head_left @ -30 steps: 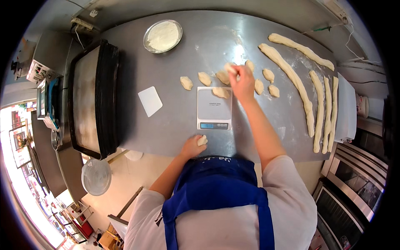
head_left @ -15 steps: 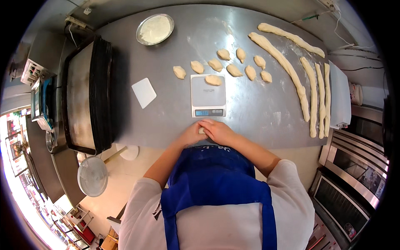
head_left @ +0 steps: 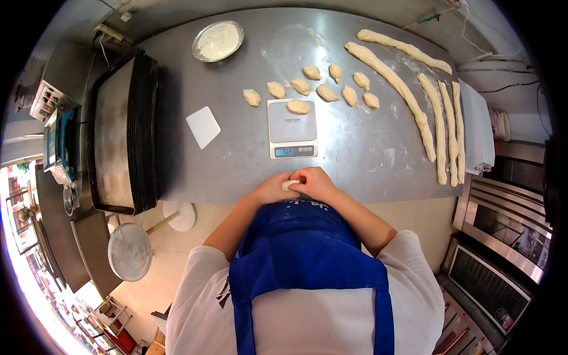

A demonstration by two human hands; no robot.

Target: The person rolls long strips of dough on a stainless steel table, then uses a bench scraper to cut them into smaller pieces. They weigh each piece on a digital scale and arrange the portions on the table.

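Close against the blue apron, at the near edge of the steel table [head_left: 236, 171], my left hand [head_left: 274, 190] and my right hand [head_left: 317, 183] are closed on one small piece of dough [head_left: 290, 184]. The dough shows pale between the fingers, partly covered by them. Just beyond my hands stands a white kitchen scale [head_left: 293, 127] with a lit display. An oval dough piece [head_left: 298, 107] rests at the far end of its plate. Several similar dough pieces [head_left: 326, 93] lie scattered behind and to the right of the scale.
Long dough ropes [head_left: 393, 77] lie at the right. A white dough scraper [head_left: 203, 127] is left of the scale, with a metal bowl of flour [head_left: 218, 41] farther back. Stacked black-rimmed baking trays [head_left: 142, 130] stand at the table's left end. A fan [head_left: 130, 251] is below left.
My right hand's fingers have lifted and curled, showing more of the dough between my hands. The table and everything on it have shifted slightly in view as the head moved.
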